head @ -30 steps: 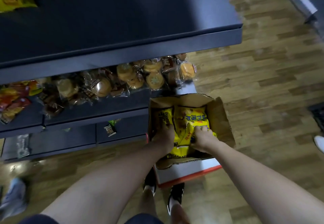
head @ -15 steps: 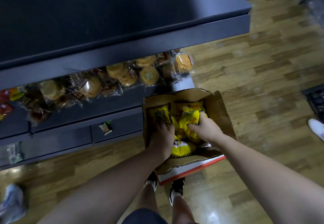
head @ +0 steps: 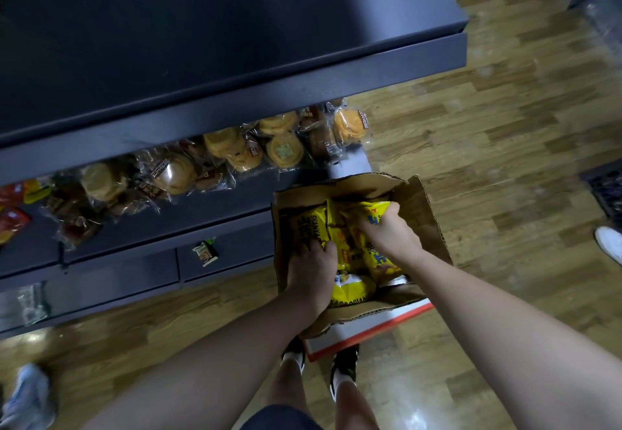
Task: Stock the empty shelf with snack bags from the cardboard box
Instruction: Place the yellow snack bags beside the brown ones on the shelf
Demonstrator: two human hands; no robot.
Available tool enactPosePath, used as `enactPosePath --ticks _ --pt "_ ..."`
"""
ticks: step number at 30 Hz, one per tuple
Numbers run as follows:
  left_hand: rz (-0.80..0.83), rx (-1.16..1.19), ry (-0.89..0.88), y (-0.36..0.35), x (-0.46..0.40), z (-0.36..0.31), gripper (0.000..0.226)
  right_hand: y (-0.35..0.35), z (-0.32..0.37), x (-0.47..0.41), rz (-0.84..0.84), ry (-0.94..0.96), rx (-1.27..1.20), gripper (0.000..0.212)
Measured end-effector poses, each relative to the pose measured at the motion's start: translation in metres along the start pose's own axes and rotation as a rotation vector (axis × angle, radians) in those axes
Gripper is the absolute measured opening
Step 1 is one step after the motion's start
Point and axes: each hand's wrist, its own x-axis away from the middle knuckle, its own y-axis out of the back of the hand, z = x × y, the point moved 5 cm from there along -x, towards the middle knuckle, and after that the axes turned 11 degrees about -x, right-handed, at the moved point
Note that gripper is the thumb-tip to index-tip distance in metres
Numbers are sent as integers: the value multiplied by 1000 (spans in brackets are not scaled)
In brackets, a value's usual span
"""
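Snack bags [head: 350,238], yellow with dark print, stand packed upright inside the open cardboard box [head: 420,214] on the floor, with one more lying flat near the box's near wall; the left hand [head: 311,269] reaches down among them at the left side, fingers curled round the top of a bag there; the right hand [head: 390,232] grips the crumpled upper edge of a bag at the right, thumb and fingers closed on it. Both forearms come in from the lower edge of the view. The box rests on a white board with a red edge [head: 370,338] (only its near side shows), and the person's dark shoes [head: 343,365] stand just beside it. Behind the box runs the dark shelf [head: 235,46], its wide top surface bare; on the tier below lie clear-wrapped round cakes [head: 282,150], and red packets [head: 13,221] at the far left; a small packet [head: 204,252] sits lower, against the base. All stands on a wooden floor [head: 505,126]; a white shoe [head: 609,243] shows at the right edge.
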Motion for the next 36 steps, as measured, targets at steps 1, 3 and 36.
enactPosePath --ticks 1,3,36 --pt "4 2 -4 -1 1 0 52 0 1 -1 -4 5 -2 60" --pt "-20 -11 -5 0 2 0 47 3 2 -4 -24 11 16 60" --pt "471 798 664 -30 -34 -17 92 -39 -17 -17 13 28 274 93"
